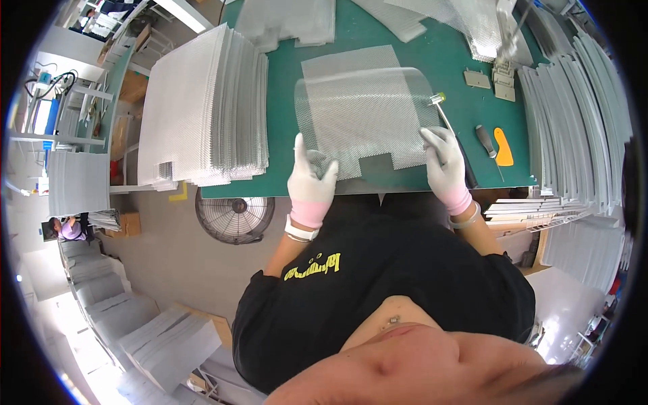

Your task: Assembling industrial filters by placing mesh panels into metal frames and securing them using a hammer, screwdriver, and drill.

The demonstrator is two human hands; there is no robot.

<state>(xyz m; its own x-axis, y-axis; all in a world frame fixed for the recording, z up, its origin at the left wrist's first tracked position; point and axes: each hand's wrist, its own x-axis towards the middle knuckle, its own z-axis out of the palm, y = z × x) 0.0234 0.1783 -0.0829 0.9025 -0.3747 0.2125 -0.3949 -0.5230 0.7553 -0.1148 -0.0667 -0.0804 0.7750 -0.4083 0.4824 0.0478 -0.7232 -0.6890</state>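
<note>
A grey metal mesh sheet (368, 101) with a square notch in its near edge is in front of me, its far edge bowed. Beneath it another mesh sheet (351, 59) lies on the green table. My left hand (312, 177), in a white glove with a pink cuff, pinches the sheet's near left corner, index finger stretched out along its side. At the right edge, the gloved fingers of my right hand (444, 160) are closed on the sheet. A small hammer (439, 101) with a yellow-green end lies just beyond the right hand, its handle partly hidden by it.
Tall stacks of mesh sheets stand left (202, 108) and right (574, 121) on the green table (283, 121). A screwdriver (484, 140), an orange scraper (503, 147) and metal plates (477, 79) lie at right. Below the table's front edge is a floor fan (236, 216).
</note>
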